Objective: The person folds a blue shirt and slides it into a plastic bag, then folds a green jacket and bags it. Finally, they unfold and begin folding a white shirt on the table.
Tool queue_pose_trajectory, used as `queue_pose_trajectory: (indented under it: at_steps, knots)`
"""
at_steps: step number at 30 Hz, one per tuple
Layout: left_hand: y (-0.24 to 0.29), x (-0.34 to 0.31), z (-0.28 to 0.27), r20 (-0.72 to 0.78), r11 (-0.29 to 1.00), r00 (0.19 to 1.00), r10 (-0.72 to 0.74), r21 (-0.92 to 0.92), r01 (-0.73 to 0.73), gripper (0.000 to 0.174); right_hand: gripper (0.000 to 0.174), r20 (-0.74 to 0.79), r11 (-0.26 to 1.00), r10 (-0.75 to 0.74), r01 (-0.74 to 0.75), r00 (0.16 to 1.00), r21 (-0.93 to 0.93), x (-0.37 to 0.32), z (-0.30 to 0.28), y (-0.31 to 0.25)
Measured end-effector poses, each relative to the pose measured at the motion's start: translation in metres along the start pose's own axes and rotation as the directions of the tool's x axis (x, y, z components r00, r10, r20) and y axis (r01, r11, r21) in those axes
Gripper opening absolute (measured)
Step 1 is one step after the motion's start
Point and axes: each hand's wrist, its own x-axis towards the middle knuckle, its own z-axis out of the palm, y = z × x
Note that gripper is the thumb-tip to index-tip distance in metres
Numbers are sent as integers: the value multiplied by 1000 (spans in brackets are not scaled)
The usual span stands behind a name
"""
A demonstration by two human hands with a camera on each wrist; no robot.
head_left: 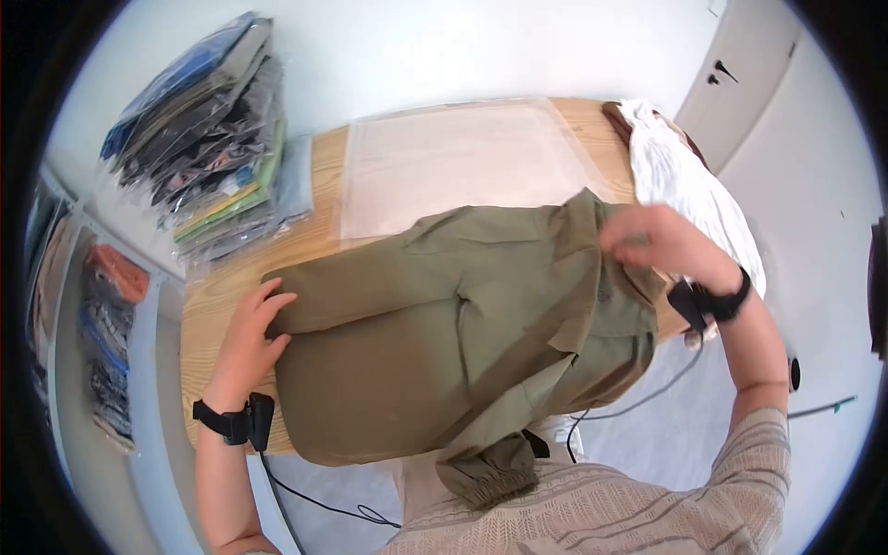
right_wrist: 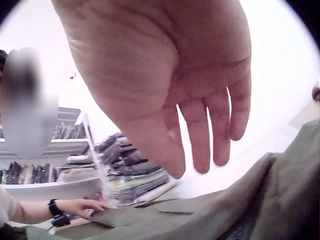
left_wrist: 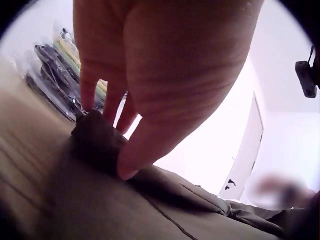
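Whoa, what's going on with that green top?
A person is working on the green top, which lies on a table. Their left hand pinches the end of one sleeve, and their right hand hovers, open, over the collar end. The other sleeve hangs off the near edge. Behind the top is a flat sheet of clear plastic, with bagged clothes piled beside it.

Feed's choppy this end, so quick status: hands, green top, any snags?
Left hand touching sleeve end; right hand open by collar. Green top on table, near sleeve hanging off. Nothing visibly blocking; plastic sheet beyond.
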Motion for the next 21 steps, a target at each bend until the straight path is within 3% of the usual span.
queue_pose_trajectory:
  at_steps: [3, 4, 7, 9, 10, 12, 14, 16, 17, 19, 20, 21]
  knots:
    - [-13, 1, 8, 48, 1000, 999, -1, -6, 2, 62, 46, -243, 991, 80, -105, 967, -89, 22, 2, 40]
    - [-18, 2, 11, 43, 1000, 999, 10, -2, -10, 62, 46, -255, 990, 81, -108, 964, -92, 29, 4, 57]
    - [-25, 6, 15, 111, 1000, 994, 5, -8, -5, 63, 56, -218, 993, 69, -88, 974, -81, 45, 6, 86]
    - [-23, 8, 15, 135, 999, 990, -33, 7, 32, 63, 55, 15, 926, 375, -375, 927, 53, 53, 7, 94]
    - [-24, 9, 14, 135, 1000, 990, -30, 11, 29, 63, 55, 11, 925, 375, -375, 927, 56, 56, 8, 99]
    - [-25, 11, 15, 132, 999, 991, -32, -2, 33, 63, 52, 83, 918, 363, -341, 928, -204, 59, 11, 104]
    - [-23, 12, 16, 129, 999, 991, -47, -11, 49, 60, 44, 83, 919, 374, -356, 924, -172, 56, 10, 103]
    - [-24, 12, 17, 126, 997, 989, -72, -18, 75, 58, 24, -102, 937, 323, -333, 941, -105, 52, 3, 78]
    - [-26, 13, 18, 122, 997, 990, -77, -14, 80, 56, 24, -96, 939, 321, -330, 942, -99, 52, 2, 84]
    - [-34, 16, 20, 118, 996, 989, -88, -3, 89, 54, 22, -310, 977, 31, -94, 950, -192, 54, -5, 102]
    - [-44, 19, 22, 108, 994, 988, -110, -6, 111, 53, 22, -311, 978, 28, -90, 950, -188, 57, -5, 103]
    - [-49, 22, 22, 98, 991, 987, -131, -9, 132, 52, 25, -394, 951, -77, -52, 916, -305, 59, -4, 104]
